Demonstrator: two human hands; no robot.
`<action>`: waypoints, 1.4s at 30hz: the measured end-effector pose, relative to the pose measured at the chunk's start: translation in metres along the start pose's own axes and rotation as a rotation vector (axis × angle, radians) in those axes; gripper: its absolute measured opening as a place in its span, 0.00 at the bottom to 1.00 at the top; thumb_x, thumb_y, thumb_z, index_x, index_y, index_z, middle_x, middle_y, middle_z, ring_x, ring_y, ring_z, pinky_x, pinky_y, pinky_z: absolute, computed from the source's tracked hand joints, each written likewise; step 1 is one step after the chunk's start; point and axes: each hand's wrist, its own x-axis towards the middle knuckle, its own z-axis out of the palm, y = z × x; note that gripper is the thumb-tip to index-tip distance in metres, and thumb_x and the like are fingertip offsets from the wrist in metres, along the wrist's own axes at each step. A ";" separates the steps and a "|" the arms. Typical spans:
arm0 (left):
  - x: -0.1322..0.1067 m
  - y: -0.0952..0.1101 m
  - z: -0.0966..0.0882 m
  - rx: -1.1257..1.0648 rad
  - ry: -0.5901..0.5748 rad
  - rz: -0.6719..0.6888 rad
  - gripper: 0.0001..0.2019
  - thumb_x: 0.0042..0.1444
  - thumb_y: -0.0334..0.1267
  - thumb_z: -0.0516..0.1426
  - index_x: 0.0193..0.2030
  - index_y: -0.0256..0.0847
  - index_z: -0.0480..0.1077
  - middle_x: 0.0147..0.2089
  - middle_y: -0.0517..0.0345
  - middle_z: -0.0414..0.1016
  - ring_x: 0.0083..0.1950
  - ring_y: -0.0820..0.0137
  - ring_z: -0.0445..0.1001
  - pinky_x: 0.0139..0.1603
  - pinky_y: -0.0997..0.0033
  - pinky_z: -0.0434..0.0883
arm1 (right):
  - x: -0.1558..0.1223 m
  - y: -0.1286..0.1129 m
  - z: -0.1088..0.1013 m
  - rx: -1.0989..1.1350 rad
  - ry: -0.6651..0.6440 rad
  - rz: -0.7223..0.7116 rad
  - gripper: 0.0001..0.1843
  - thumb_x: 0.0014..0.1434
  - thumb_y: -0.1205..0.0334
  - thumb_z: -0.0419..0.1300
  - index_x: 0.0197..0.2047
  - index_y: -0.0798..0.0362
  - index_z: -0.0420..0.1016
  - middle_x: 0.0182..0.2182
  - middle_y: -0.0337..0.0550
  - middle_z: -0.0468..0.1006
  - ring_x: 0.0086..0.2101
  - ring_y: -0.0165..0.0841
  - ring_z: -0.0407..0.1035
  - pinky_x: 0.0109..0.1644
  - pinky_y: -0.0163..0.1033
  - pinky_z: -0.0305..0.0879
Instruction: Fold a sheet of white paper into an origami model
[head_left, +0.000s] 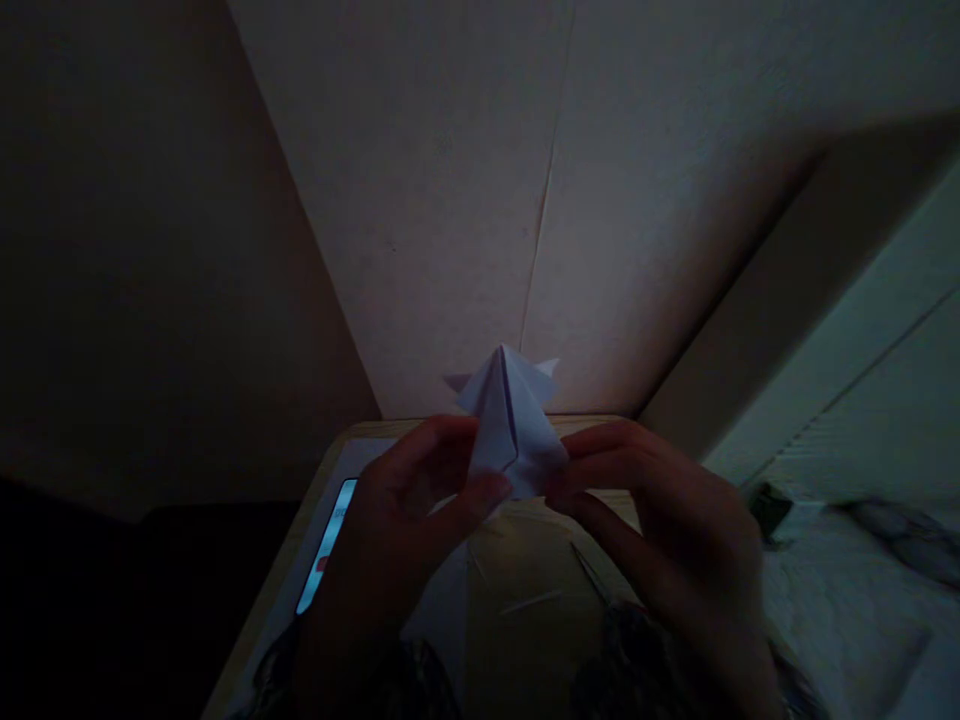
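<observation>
A folded white paper shape (511,415) with pointed flaps is held up in the middle of the view, above a small wooden table (525,580). My left hand (405,520) pinches its lower left edge between thumb and fingers. Its lower right edge is pinched by my right hand (667,520). Both hands are closed on the paper. The scene is dim.
A lit phone (326,545) lies on the table's left side, partly behind my left hand. Flat sheets of paper (525,600) lie on the tabletop under my hands. A wall stands close behind the table. A bed with rumpled cloth (862,560) is at the right.
</observation>
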 end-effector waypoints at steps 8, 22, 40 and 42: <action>0.003 0.000 -0.005 0.164 -0.086 0.069 0.03 0.45 0.33 0.66 0.26 0.45 0.78 0.26 0.69 0.80 0.31 0.75 0.77 0.33 0.81 0.71 | -0.001 0.004 0.004 0.075 -0.018 0.032 0.11 0.59 0.72 0.67 0.42 0.47 0.76 0.38 0.33 0.80 0.39 0.25 0.76 0.46 0.25 0.71; 0.002 0.000 -0.008 0.267 -0.068 0.175 0.03 0.48 0.32 0.64 0.27 0.45 0.76 0.27 0.69 0.76 0.32 0.75 0.76 0.37 0.80 0.73 | -0.003 0.004 0.005 0.167 0.046 0.181 0.04 0.64 0.64 0.63 0.36 0.47 0.76 0.33 0.30 0.80 0.36 0.24 0.74 0.43 0.27 0.68; 0.007 -0.008 -0.013 0.431 -0.141 0.381 0.06 0.50 0.28 0.63 0.29 0.44 0.76 0.30 0.69 0.79 0.31 0.77 0.76 0.32 0.84 0.71 | 0.001 0.008 0.006 0.144 0.018 0.253 0.04 0.61 0.67 0.64 0.35 0.48 0.75 0.31 0.32 0.79 0.34 0.27 0.73 0.40 0.31 0.68; 0.008 -0.006 -0.011 0.493 -0.141 0.386 0.06 0.48 0.27 0.63 0.28 0.43 0.76 0.29 0.68 0.79 0.29 0.76 0.76 0.30 0.82 0.71 | 0.001 0.009 0.006 0.181 0.033 0.270 0.04 0.59 0.66 0.66 0.36 0.47 0.76 0.32 0.32 0.80 0.36 0.28 0.74 0.41 0.32 0.68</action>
